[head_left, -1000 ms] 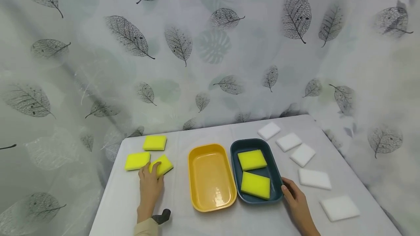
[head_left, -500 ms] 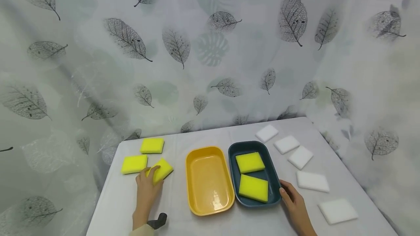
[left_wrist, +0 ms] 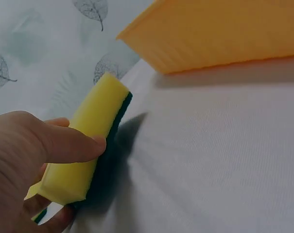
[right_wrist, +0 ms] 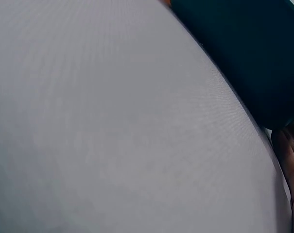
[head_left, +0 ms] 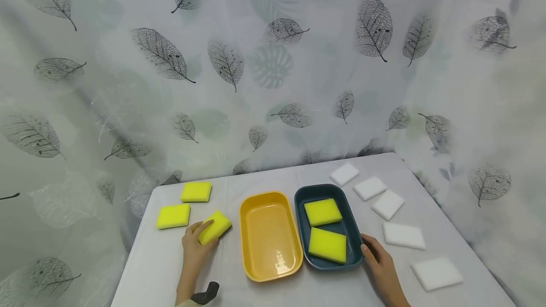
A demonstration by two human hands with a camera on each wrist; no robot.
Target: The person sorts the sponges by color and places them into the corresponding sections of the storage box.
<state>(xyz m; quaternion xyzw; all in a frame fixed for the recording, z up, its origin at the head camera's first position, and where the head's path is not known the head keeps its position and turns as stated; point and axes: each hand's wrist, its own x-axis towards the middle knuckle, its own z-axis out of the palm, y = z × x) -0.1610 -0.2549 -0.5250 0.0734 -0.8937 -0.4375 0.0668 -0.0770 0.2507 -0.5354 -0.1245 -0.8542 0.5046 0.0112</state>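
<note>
My left hand [head_left: 197, 245] grips a yellow sponge [head_left: 218, 226] with a dark green scouring layer, left of the yellow tray [head_left: 241, 231]. In the left wrist view the thumb presses the sponge's [left_wrist: 97, 114] side and other fingers are partly hidden behind it. The sponge tilts over the cloth and casts a shadow. My right hand [head_left: 381, 266] touches the right side of the dark blue tray [head_left: 350, 231] near its front corner with thumb and fingers. Inside that tray lie two yellow sponges [head_left: 327, 245]. In the right wrist view only part of the hand shows.
Two more yellow sponges [head_left: 173, 216] lie at the table's back left. Several white sponge blocks [head_left: 404, 236] lie in a line along the right side. The two trays stand side by side. A leaf-patterned curtain [head_left: 273, 108] hangs behind the white table [head_left: 145, 259].
My left hand has taken the sponge away from the other two, to the right towards the yellow tray. My right hand stays at the dark blue tray. The head view has shifted slightly.
</note>
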